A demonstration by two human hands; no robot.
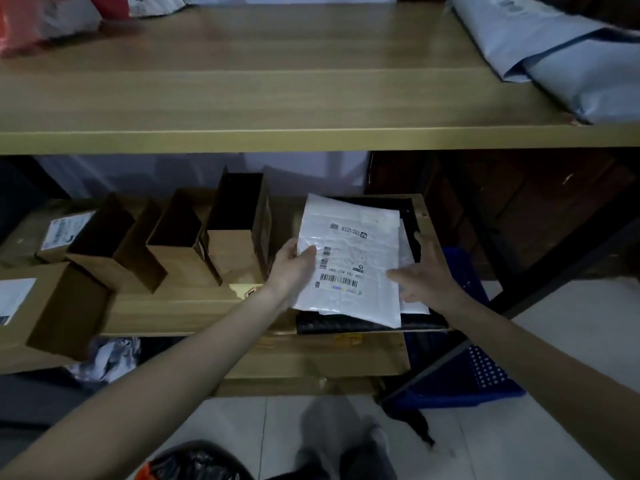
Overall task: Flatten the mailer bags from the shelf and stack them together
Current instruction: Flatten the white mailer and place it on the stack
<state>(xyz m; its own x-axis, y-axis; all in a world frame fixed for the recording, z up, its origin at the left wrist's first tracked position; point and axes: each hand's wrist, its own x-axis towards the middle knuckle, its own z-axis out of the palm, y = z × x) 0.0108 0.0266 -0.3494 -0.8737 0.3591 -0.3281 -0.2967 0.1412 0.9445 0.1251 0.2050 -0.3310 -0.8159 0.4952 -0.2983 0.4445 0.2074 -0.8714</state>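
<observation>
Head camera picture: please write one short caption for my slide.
Left hand holds a white mailer bag on the stack while right hand rests on it, beside open cardboard boxes.

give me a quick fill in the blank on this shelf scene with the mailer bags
1. The left hand grips the white mailer by its ____ edge.
2. The white mailer lies on top of a ____ bag.
3. To the left of the mailer stand open ____ boxes.
4. The right hand rests on the stack with its fingers ____.

Missing words: left; black; cardboard; spread
</observation>
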